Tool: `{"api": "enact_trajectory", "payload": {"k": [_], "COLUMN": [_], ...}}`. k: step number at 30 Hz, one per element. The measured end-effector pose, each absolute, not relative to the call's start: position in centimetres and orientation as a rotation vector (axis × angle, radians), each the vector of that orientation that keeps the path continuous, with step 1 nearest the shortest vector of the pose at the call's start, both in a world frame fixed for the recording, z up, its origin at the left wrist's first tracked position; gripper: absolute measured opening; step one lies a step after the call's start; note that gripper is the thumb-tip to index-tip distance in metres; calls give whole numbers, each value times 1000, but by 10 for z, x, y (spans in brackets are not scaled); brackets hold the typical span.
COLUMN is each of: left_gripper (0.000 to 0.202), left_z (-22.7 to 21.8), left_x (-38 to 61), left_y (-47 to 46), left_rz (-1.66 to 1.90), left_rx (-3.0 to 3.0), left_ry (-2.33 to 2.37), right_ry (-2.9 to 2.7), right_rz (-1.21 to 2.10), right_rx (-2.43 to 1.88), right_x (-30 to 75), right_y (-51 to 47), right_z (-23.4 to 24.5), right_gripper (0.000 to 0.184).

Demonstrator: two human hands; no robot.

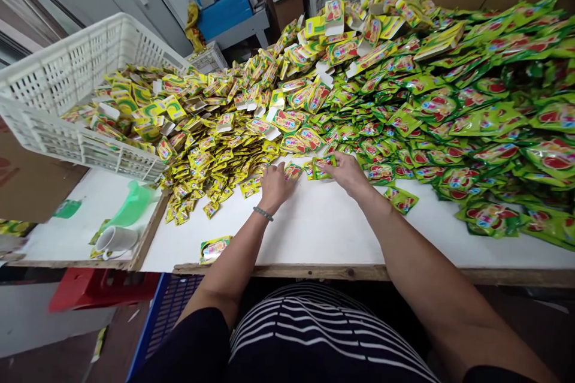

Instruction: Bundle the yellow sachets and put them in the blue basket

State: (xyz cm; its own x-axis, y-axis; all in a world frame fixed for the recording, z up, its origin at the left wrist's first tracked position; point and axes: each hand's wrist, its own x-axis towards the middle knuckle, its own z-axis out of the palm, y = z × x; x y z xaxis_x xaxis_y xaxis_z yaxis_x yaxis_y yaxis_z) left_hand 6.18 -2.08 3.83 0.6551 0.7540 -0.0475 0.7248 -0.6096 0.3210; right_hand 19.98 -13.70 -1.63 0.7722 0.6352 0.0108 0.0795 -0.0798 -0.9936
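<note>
My right hand [349, 174] is closed, thumb and fingers on the edge of a small green packet [321, 167] with red fruit pictures. My left hand [275, 186], with a beaded bracelet at the wrist, reaches the front edge of a heap of small yellow sachets [215, 158]. Its fingers curl downward and whatever they hold is hidden. Just right of those fingers lies a packet with a red print [293, 172]. Beyond both hands are printed yellow-green boxes [303, 140], some with open white flaps. A large heap of green packets [431, 131] rises to the right.
A white plastic basket [85, 146] full of yellow boxes tilts at the left. Below it are a white mug [117, 239] and a green scoop-like piece [133, 206]. One box [214, 249] lies by the table's wooden front edge [323, 273]. A red stool [96, 289] stands below.
</note>
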Motion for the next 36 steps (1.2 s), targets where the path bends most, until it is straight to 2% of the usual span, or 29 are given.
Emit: {"api": "enact_trajectory", "payload": {"k": [2, 6, 10, 16, 23, 25, 27, 32, 34, 36], "left_gripper": [38, 43, 48, 50, 41, 44, 50, 60, 57, 55], "left_z": [40, 33, 27, 20, 26, 28, 28, 30, 34, 39], "left_x": [54, 54, 56, 55, 58, 59, 61, 62, 62, 64], "left_y": [-26, -42, -44, -42, -53, -55, -55, -43, -34, -25], "left_rz": [351, 381, 428, 540, 523, 514, 528, 374, 296, 329], "left_rx": [2231, 1455, 1241, 1191, 1235, 1267, 1290, 1351, 1482, 1762], "left_ry": [1018, 729, 722, 737, 605, 616, 648, 621, 678, 872], "right_ry": [-500, -477, -520, -331, -409, -416, -443, -570, -593, -522], "right_rz": [568, 628, 439, 673, 386, 344, 370, 764, 703, 505], "right_rx": [-1521, -1387, -1592, -1267, -1608, -1663, -1656, -1426, -1544, -1750], "right_x": [193, 182, 185, 178, 161, 159, 160, 174, 184, 193], "right_y": [-135, -136, -142, -136, -131, -131, -131, -138, -142, -145], "right_z": [-13, -4, 4, 9, 10, 12, 13, 10, 8, 7], "right_gripper": [41, 45, 39, 48, 44, 44, 43, 46, 40, 35]}}
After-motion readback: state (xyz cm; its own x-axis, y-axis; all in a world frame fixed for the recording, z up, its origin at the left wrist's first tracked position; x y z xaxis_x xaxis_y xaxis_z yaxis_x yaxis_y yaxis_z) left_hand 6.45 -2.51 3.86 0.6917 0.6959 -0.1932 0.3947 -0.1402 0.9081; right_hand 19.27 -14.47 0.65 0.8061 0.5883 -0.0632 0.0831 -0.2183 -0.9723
